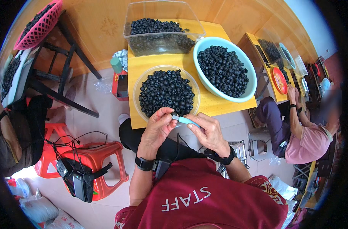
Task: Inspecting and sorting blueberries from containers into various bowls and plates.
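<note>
My left hand [158,128] pinches a small round black piece [174,113] between thumb and fingertips. In my right hand [209,133] is a light blue handled tool [186,120]; its short metal end touches or nearly touches the black piece. Exactly what kind of tool it is cannot be made out. Both hands are just over the near rim of a clear round tub [197,86] heaped with black bead-like pieces [166,91], some with holes through them. Right of that tub stands a pale blue basin [247,97], filled with more of the same pieces.
A clear rectangular bin [158,45] with black pieces stands at the back of the yellow table [216,108]. Red stools [114,152] with a black bag [82,183] and cables are at left. Another person [309,143] works at right; part of another [13,133] shows at left.
</note>
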A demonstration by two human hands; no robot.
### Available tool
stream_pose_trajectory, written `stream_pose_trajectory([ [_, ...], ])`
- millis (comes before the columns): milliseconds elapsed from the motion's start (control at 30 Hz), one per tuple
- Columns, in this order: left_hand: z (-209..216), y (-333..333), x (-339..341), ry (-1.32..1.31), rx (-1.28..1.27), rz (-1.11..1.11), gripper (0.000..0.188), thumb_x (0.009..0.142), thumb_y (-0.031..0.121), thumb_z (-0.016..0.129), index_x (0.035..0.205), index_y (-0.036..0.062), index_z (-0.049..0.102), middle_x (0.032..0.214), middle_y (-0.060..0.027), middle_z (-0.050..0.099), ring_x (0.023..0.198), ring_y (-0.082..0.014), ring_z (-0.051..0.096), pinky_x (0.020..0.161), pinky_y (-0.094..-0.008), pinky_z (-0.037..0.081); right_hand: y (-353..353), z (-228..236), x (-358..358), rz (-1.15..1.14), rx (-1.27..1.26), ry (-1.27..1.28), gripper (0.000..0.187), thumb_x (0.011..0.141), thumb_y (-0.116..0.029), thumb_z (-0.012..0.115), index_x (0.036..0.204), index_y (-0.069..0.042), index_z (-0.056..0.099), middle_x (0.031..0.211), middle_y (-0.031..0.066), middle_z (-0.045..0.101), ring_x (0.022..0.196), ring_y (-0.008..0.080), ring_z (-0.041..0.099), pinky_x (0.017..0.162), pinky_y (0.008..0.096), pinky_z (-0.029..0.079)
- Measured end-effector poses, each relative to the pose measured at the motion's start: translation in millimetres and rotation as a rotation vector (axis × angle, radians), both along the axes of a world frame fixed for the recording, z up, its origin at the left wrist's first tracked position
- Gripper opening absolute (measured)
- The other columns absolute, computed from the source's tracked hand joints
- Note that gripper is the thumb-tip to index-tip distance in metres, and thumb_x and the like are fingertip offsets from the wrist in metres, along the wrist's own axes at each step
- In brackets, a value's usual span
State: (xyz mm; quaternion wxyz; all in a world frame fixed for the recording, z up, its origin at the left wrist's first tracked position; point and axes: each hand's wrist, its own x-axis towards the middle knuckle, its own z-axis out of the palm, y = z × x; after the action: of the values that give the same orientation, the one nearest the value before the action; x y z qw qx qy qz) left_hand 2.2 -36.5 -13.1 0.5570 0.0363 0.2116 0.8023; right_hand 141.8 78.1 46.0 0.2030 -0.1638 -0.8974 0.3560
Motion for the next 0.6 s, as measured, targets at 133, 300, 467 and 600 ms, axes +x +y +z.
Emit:
stream_pose_trajectory([
  [133,-0.9,0.0,0.1,-0.005,-0.013,-0.004,0.016,0.082,0.004,0.061,0.097,0.0027,0.057,0.084,-0.0066,0.061,0.074,-0.0133,0.061,0.068,-0.0232,0.051,0.1,-0.8,0.8,0.01,-0.007,-0.008,0.02,0.08,-0.013,0.062,0.099,-0.005,0.063,0.071,0.0114,0.058,0.058,0.027,0.057,0.053,0.0347,0.045],
  [300,-4.4,-1.0,-1.2,-0.001,0.001,-0.025,0.015,0.082,0.005,0.061,0.096,0.003,0.057,0.083,-0.0061,0.061,0.072,-0.0134,0.061,0.068,-0.0235,0.051,1.0,-1.3,1.0,0.023,0.004,-0.015,0.021,0.081,-0.014,0.061,0.1,-0.005,0.063,0.072,0.011,0.058,0.059,0.0269,0.057,0.053,0.0344,0.045],
  [467,-3.7,-2.7,-0.7,-0.011,0.01,-0.032,0.015,0.082,0.005,0.062,0.096,0.0029,0.057,0.082,-0.0061,0.061,0.072,-0.0134,0.061,0.068,-0.0236,0.051,1.6,-3.5,0.7,0.046,0.002,0.02,0.021,0.081,-0.013,0.06,0.1,-0.005,0.063,0.071,0.0106,0.057,0.06,0.0275,0.057,0.053,0.0346,0.045],
  [600,-3.1,-3.5,-0.6,-0.011,0.023,-0.038,0.015,0.082,0.005,0.061,0.096,0.0026,0.057,0.083,-0.0062,0.061,0.072,-0.0131,0.061,0.068,-0.0239,0.05,3.9,-5.5,-0.2,0.077,0.009,0.058,0.021,0.081,-0.013,0.06,0.1,-0.005,0.063,0.071,0.0108,0.056,0.06,0.0278,0.057,0.054,0.0348,0.045],
])
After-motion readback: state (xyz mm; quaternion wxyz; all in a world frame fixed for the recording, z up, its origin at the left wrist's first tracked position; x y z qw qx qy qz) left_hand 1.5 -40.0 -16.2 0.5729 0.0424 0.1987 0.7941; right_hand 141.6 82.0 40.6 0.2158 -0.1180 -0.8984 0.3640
